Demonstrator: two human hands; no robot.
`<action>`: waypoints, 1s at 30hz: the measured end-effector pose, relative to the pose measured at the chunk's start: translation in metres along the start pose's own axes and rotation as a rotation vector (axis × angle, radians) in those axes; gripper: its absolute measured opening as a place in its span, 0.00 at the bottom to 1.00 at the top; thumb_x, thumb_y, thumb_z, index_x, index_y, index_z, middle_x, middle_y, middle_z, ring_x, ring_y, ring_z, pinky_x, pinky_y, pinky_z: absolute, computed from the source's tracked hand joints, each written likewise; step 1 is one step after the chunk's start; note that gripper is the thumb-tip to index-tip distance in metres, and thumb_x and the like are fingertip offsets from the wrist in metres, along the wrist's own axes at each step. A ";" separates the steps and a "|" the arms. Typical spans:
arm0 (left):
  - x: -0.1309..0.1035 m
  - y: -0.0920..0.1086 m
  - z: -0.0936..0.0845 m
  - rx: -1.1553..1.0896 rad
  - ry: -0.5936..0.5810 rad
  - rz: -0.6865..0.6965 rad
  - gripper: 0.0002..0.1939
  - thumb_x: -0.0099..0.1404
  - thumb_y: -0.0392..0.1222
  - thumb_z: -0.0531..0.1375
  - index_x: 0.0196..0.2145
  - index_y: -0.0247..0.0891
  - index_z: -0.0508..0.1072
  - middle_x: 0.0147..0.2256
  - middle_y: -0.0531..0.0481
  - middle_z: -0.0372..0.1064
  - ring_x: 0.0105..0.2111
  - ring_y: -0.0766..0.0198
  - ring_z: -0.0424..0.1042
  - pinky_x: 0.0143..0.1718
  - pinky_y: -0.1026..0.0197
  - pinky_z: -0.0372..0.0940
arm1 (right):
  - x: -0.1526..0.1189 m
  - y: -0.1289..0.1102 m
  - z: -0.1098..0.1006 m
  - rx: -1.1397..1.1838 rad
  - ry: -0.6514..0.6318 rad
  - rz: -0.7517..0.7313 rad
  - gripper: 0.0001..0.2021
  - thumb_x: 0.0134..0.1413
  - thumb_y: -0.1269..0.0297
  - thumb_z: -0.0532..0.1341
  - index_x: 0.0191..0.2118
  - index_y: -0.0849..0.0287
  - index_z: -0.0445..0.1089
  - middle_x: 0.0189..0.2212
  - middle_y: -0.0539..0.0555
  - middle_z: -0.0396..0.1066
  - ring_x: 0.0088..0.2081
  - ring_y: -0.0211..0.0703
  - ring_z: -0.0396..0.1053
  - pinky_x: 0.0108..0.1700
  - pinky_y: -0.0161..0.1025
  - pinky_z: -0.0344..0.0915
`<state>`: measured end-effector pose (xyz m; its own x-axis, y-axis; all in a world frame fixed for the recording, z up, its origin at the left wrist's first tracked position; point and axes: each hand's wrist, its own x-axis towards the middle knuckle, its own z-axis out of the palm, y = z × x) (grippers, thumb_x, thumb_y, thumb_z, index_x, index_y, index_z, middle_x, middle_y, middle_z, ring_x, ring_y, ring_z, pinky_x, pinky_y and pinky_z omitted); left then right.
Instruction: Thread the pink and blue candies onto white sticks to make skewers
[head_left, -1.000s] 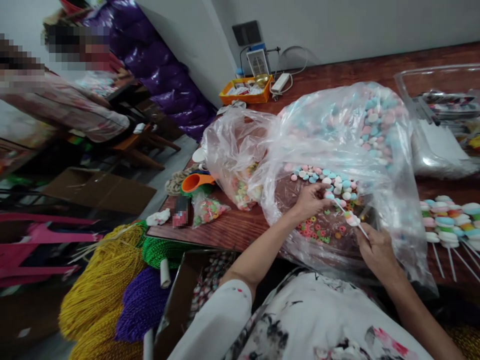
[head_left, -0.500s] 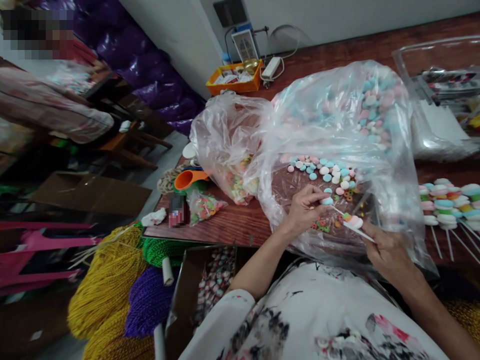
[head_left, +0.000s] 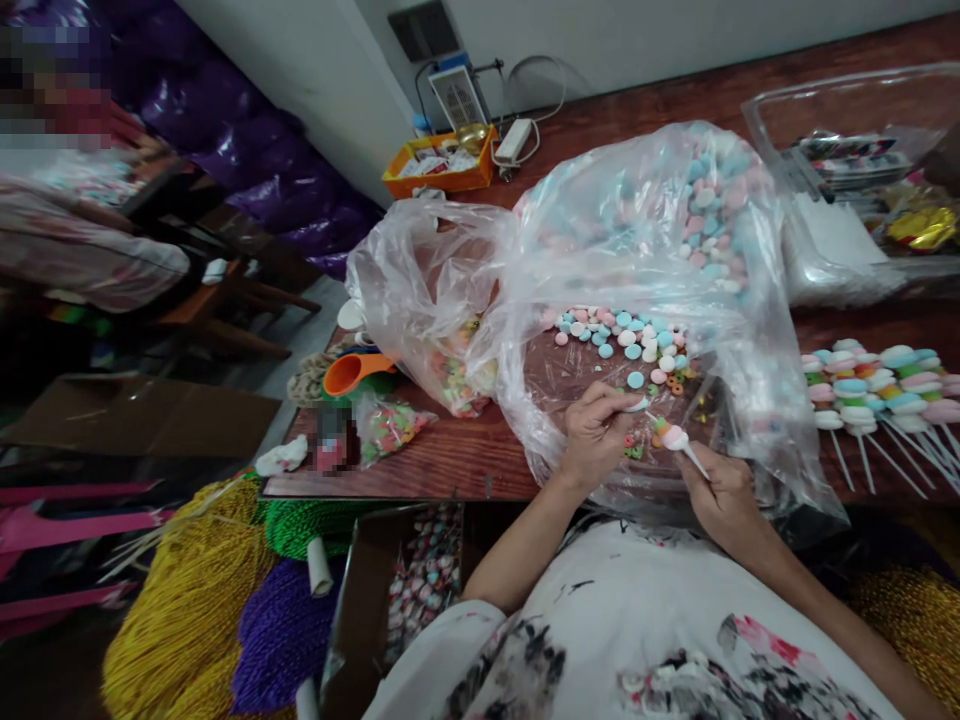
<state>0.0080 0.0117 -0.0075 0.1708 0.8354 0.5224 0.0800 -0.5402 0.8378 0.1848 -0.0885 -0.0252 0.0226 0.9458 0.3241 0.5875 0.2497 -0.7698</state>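
Observation:
My left hand [head_left: 596, 430] pinches a pale disc-shaped piece [head_left: 637, 404] close to the tip of a thin white stick [head_left: 697, 460]. The stick's lower part is in the closed fingers of my right hand [head_left: 721, 490]. Threaded on it are coloured rings [head_left: 660, 428] and pink and white rounded pieces [head_left: 675, 438]. Beyond my hands, loose pink, blue and white discs [head_left: 632, 352] lie in the mouth of a clear plastic bag [head_left: 555, 375]. Small coloured rings [head_left: 677, 382] are scattered there too.
To the right lie several filled sticks [head_left: 855, 390]. A second clear bag [head_left: 420, 270], an orange scoop [head_left: 356, 373] and a small bag of rings [head_left: 391, 428] are left. Yellow cord bundles [head_left: 187, 600] and a cardboard box [head_left: 352, 600] sit below the table edge. Another person sits far left.
My view has shifted, so the scene sits further left. The disc in my left hand has turned edge-on near the stick's tip, and the stick is steeper in my right hand.

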 end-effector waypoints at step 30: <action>-0.013 0.000 0.047 0.033 -0.299 -0.083 0.17 0.74 0.38 0.56 0.57 0.38 0.75 0.51 0.42 0.79 0.49 0.61 0.79 0.52 0.58 0.74 | -0.001 0.021 0.001 0.250 0.214 0.342 0.15 0.66 0.59 0.58 0.29 0.58 0.72 0.19 0.47 0.61 0.21 0.37 0.56 0.24 0.36 0.56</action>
<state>0.0517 -0.0037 -0.0212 0.4430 0.8129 0.3781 0.1371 -0.4782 0.8675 0.1959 -0.0845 -0.0422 0.3627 0.9248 0.1153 0.3054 -0.0010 -0.9522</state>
